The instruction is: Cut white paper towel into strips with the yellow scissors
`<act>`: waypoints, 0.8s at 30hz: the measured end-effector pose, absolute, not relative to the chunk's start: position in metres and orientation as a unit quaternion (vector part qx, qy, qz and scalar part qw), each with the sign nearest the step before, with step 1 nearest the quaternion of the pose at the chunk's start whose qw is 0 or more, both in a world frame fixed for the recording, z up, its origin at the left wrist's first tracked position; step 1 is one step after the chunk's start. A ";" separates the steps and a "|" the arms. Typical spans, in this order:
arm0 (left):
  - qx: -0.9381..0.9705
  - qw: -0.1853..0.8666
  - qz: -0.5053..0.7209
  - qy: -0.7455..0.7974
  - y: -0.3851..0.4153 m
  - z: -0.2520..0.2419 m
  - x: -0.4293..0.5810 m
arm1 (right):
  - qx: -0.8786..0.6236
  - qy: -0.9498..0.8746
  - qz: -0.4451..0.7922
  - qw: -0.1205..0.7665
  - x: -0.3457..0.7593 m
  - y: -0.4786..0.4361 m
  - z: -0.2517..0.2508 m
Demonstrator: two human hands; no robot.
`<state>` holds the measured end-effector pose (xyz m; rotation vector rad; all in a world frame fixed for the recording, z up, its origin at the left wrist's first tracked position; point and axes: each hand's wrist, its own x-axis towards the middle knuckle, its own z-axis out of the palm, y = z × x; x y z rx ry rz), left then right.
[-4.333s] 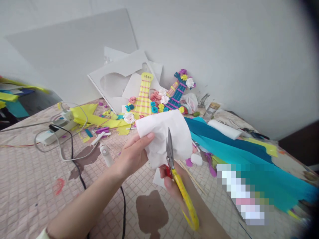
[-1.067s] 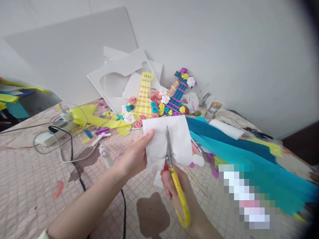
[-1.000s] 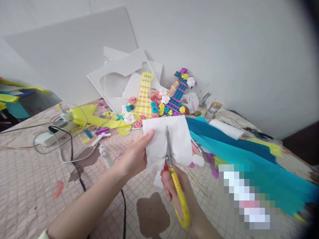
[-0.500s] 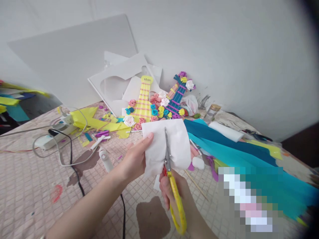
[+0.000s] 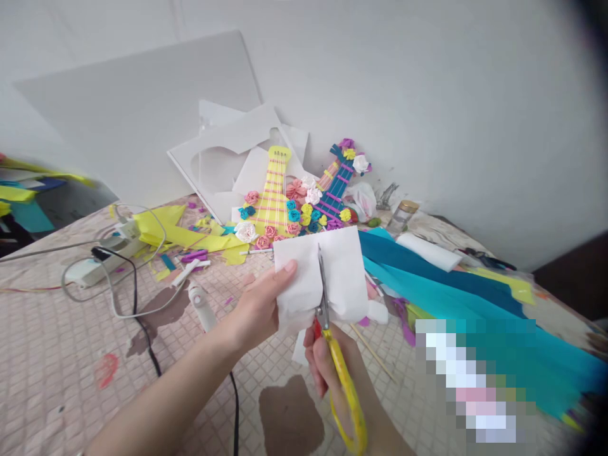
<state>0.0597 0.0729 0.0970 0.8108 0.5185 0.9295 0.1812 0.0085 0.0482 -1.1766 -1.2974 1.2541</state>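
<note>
Above the bench (image 5: 57, 354): my hands work mid-air.
Left hand (image 5: 259, 310): pinching the white square paper sheet (image 5: 342, 278).
Right hand (image 5: 327, 364): clamped on yellow-handled metal scissors (image 5: 332, 342).
Blades: inside the sheet's middle.

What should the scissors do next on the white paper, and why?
Probably another small snip forward. The right hand holds the yellow scissors with the blades partway up the white paper, the left hand pinches its left edge, and uncut paper remains above the blade tips.
</note>
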 end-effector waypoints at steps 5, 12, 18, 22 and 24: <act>0.386 0.772 0.442 0.244 0.074 0.098 0.059 | -0.463 -0.526 0.525 0.483 0.185 0.008 0.053; 0.426 0.743 0.439 0.270 0.075 0.098 0.053 | -0.475 -0.525 0.534 0.462 0.193 0.010 0.059; 0.471 0.720 0.414 0.297 0.070 0.095 0.052 | -0.485 -0.521 0.519 0.474 0.198 0.015 0.059; 0.464 0.753 0.402 0.236 0.066 0.093 0.058 | -0.484 -0.527 0.503 0.484 0.198 0.013 0.060; 0.463 0.765 0.389 0.220 0.065 0.093 0.061 | -0.485 -0.531 0.495 0.488 0.197 0.011 0.060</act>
